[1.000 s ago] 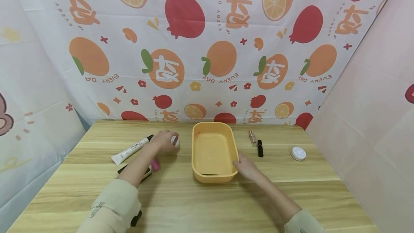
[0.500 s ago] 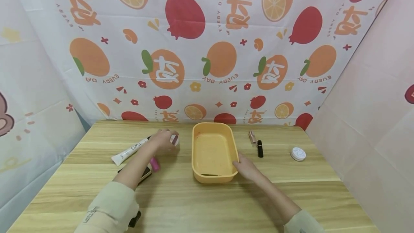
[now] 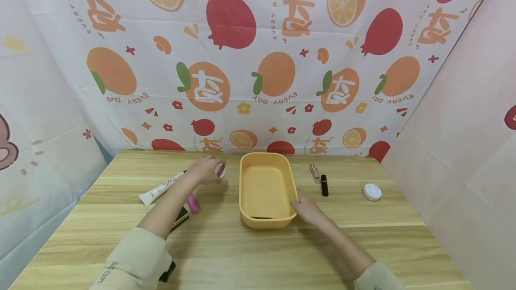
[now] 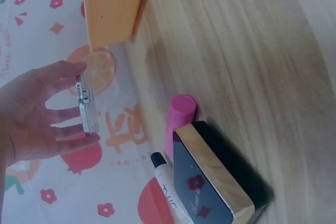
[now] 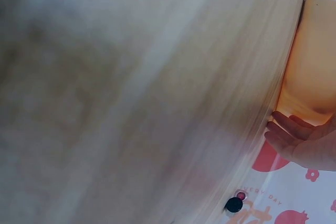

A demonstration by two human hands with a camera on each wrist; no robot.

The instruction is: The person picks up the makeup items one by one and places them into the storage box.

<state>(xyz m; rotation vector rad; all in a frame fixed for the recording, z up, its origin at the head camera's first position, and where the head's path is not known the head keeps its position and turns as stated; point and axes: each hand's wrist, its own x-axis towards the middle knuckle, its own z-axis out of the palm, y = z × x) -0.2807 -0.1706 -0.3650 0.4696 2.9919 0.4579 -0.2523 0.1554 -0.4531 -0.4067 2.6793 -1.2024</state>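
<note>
Raised slightly since the earlier frame: flat white-and-clear compact [image 4: 89, 114], pinched by left hand [image 3: 206, 172] beside oblong yellow plastic bin [image 3: 266, 223], right hand [image 3: 308, 210] gripping rim; one thin dark item [image 3: 261, 217] inside, other cosmetics [image 3: 371, 192] left on wood-grain table [image 3: 225, 254].

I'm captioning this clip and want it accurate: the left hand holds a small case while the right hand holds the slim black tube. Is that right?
Not quite: the right hand holds the side of the yellow bin, not the slim black tube, as the head view shows. The left hand does hold a small case.
</note>
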